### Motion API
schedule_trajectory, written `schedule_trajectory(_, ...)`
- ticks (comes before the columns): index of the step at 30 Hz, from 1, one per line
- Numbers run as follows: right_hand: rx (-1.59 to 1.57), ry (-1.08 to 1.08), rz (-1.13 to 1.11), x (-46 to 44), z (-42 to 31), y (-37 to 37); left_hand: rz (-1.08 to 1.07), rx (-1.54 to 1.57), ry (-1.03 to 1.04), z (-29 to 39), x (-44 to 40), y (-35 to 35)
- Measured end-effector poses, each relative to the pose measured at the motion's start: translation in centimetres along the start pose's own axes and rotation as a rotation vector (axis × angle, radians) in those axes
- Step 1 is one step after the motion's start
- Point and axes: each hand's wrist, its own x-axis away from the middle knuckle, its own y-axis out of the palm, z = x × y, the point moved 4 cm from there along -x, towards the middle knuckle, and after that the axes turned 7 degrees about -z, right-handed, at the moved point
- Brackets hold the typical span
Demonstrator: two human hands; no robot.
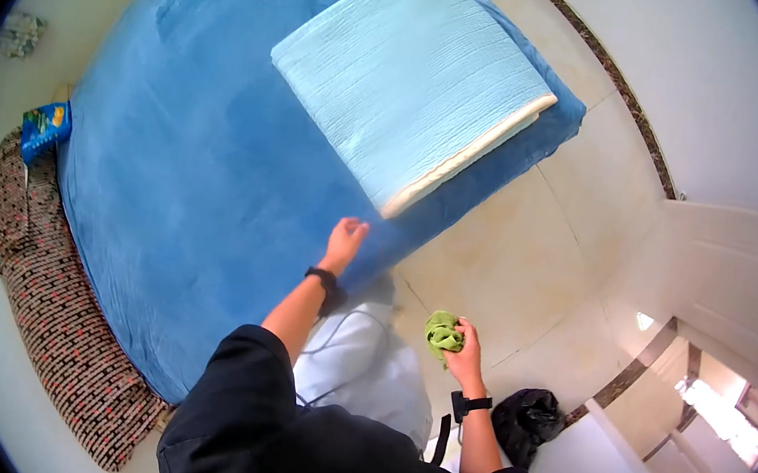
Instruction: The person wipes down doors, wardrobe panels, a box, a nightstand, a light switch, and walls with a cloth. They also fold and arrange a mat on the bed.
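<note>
Right grip (pixel 469 348) clutches crumpled cloth (pixel 443 334); crinkled quilt (pixel 415 82) folded.

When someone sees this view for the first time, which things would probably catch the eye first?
Probably the folded pale-blue quilt first, lying on the darker blue bed in the upper part of the picture. Next, the bright green cloth held in the right hand, below centre. The long patterned piece along the bed's side, at the picture's left, also stands out.
</note>
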Motion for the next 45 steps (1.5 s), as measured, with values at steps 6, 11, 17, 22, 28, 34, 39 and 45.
schedule_trajectory(6, -0.093, 0.02, -0.002, -5.0, -2.0, -2.8, 0.017, 0.273, -0.206, 3.0, -8.8, -0.7)
schedule_trajectory(11, -0.099, -0.174, 0.076, -12.9, -4.7, -8.0, 0.069, 0.4, -0.254, 5.8, -11.7, -0.8)
schedule_trajectory(17, -0.568, -0.169, -0.011, -34.1, -11.7, -17.7, 0.131, 0.469, -0.39, 5.4, -15.4, -2.5)
schedule_trajectory(22, -0.893, -0.077, -0.072, -52.0, -13.2, -22.9, 0.141, 0.529, -0.263, 5.1, -17.0, -2.8)
schedule_trajectory(28, -0.758, 0.211, -0.323, -62.3, -14.3, -23.7, 0.176, 0.566, -0.236, 4.0, -17.1, -2.6)
schedule_trajectory(34, -0.481, 0.303, -0.473, -65.0, -16.8, -23.2, 0.075, 0.594, -0.299, 5.0, -16.6, -2.9)
schedule_trajectory(39, -0.369, 0.278, -0.44, -65.5, -16.3, -24.1, 0.035, 0.659, -0.336, 8.6, -15.7, -2.7)
schedule_trajectory(45, -0.391, 0.161, -0.216, -64.2, -18.6, -24.4, 0.151, 0.506, -0.1, 11.2, -15.3, -4.0)
